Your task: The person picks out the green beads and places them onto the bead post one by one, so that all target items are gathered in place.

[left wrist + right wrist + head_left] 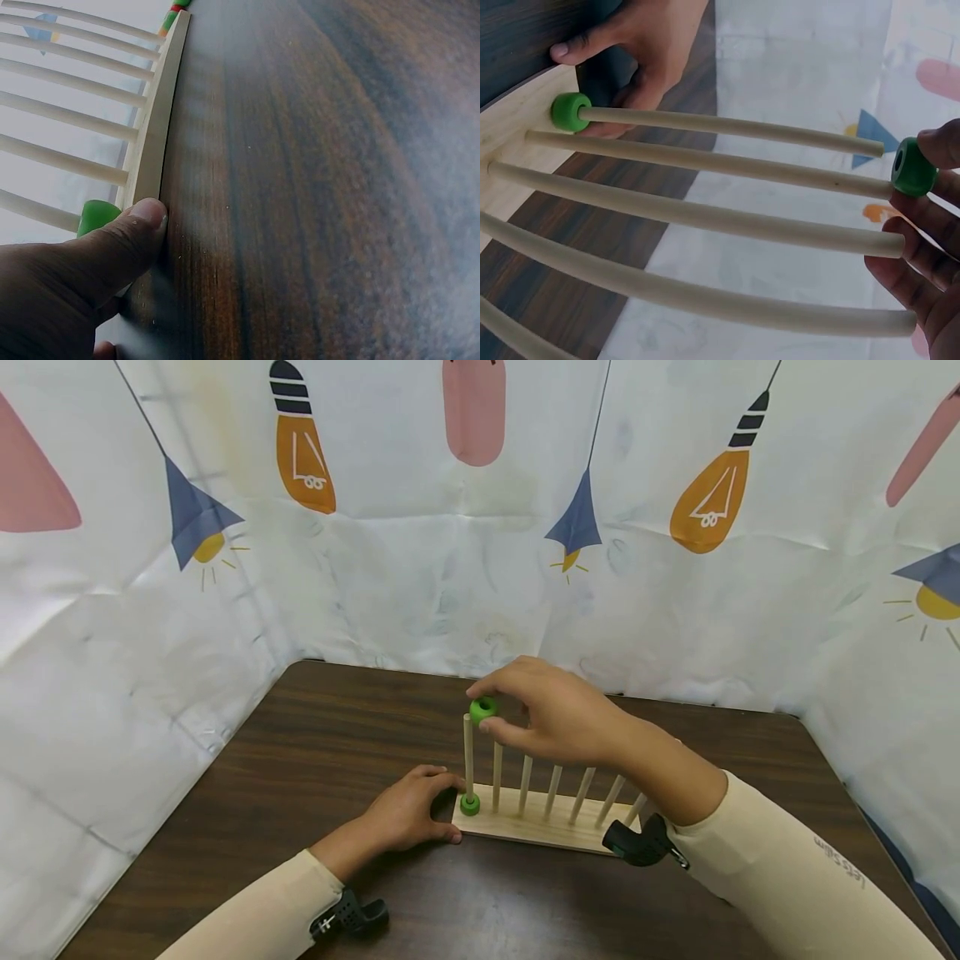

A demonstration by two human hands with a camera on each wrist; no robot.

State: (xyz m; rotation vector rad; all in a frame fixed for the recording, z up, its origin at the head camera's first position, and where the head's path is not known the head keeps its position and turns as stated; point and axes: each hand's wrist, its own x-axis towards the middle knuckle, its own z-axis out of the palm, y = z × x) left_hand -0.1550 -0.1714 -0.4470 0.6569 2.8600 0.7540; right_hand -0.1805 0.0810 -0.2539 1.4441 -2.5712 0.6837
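A pale wooden peg board (517, 827) with a row of upright pegs stands on the table. My left hand (405, 810) holds its left end, thumb at the front edge and fingers at the back. Around the foot of the leftmost peg (468, 752) sits a green bead (470, 808). Up at the peg tops, my right hand (566, 718) pinches a second green bead (477, 713) between thumb and fingers. In the right wrist view this held bead (919, 176) is just beyond the leftmost peg's tip, its hole facing the pegs.
Small green and red pieces (174, 10) show past the board's far end in the left wrist view; my right forearm covers that area in the head view. Dark wood table (345, 727) surrounds the board. A white printed sheet (450, 585) hangs behind the table.
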